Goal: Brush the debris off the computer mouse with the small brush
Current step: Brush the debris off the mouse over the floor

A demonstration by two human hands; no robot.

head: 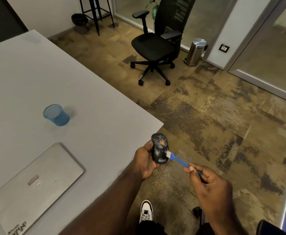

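My left hand [144, 162] holds a black computer mouse [159, 147] off the table's corner, above the floor. Tan crumbs of debris [162, 142] speckle the mouse's top, thickest near the middle. My right hand [210, 180] pinches the blue handle of a small brush [177, 159]. The brush's white bristles touch the mouse's right side near its lower end. A blue label shows at the mouse's near end.
A white table [71, 85] on the left carries a blue mesh cup [56, 115] and a closed silver laptop [35, 185]. A black office chair [157, 44] and a steel bin [195, 51] stand on the patterned carpet beyond. My shoe [146, 211] is below.
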